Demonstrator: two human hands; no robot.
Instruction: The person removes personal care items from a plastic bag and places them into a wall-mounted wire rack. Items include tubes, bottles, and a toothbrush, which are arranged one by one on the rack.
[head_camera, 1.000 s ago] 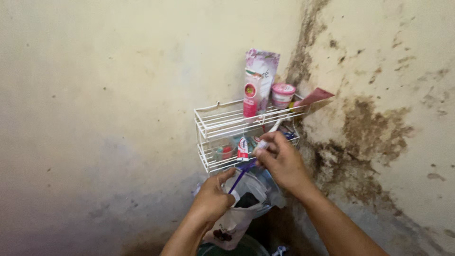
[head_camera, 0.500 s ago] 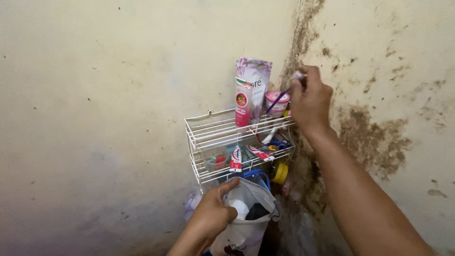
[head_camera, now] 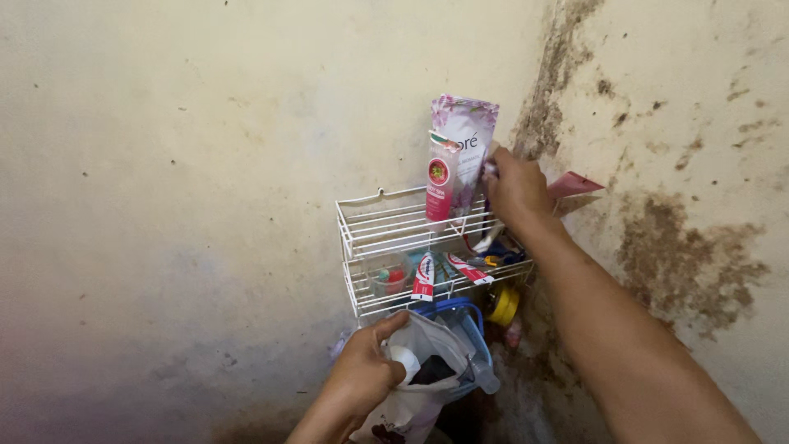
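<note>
Right hand (head_camera: 515, 191) is up at the top tier of the white wire rack (head_camera: 380, 220) in the wall corner, fingers curled tight around something small and pale at the rack's right end; I can't make out what it is from here. Just left of that hand a tall pink-and-lilac tube (head_camera: 467, 148) stands upright on the top tier, with a slimmer red-and-pink tube (head_camera: 439, 182) leaning in front of it. A reddish flat packet (head_camera: 575, 184) pokes out behind my wrist.

Left hand (head_camera: 367, 370) is low, under the rack, pinching the open mouth of a white plastic bag (head_camera: 419, 386), thumb on the rim, fingers wrapped beneath. I see a white rounded thing and a dark one inside the bag.

On the lower tier, two small red-and-white tubes (head_camera: 424, 276) lie tilted, beside a clear cup (head_camera: 388, 276). A yellow round thing (head_camera: 503, 306) hangs below the rack's right corner, and a blue container (head_camera: 470, 322) sits behind the bag.
</note>
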